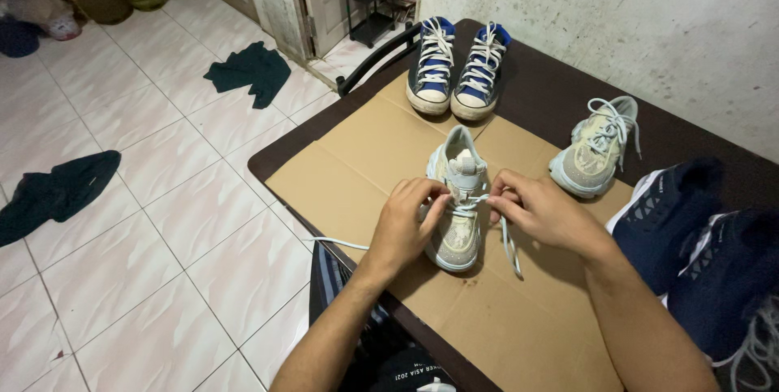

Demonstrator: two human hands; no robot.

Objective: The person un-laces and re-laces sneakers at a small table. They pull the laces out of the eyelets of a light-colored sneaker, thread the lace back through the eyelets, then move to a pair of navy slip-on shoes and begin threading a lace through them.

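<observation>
White-tiled floor [162, 221] w/ dark cloths strewn about, a stained wall behind; at right a dark bench [560, 92] covered by a flat sheet of cardboard [357, 165]. At centre of the cardboard, just in front of the person, sits a pale grey-white sneaker [457, 197], toe pointing toward the camera, tongue up. Both hands are on its white lace [510, 250]: left hand [406, 226] pinches the lace at the shoe's left side, fingers closed narrow on it; right hand [540, 212] pinches the lace at the right side, likewise closed tight. One loose lace end trails off the bench edge to the left, another hangs down over the cardboard by the right hand. Judging by looks, the sneaker is light, soft mesh upper, firmer sole; lace is thin, limp, prob. slips easily, so best gripped near the eyelets w/ fingertips, while the shoe itself is steadiest held by the sole or heel. Its mate [596, 148], same pale colour, laced, lies apart at upper right. Pair of blue high-tops [458, 67] w/ white laces stands at the far edge, side by side. Navy shoes [690, 238] crowd the right edge, partly cut off.
</observation>
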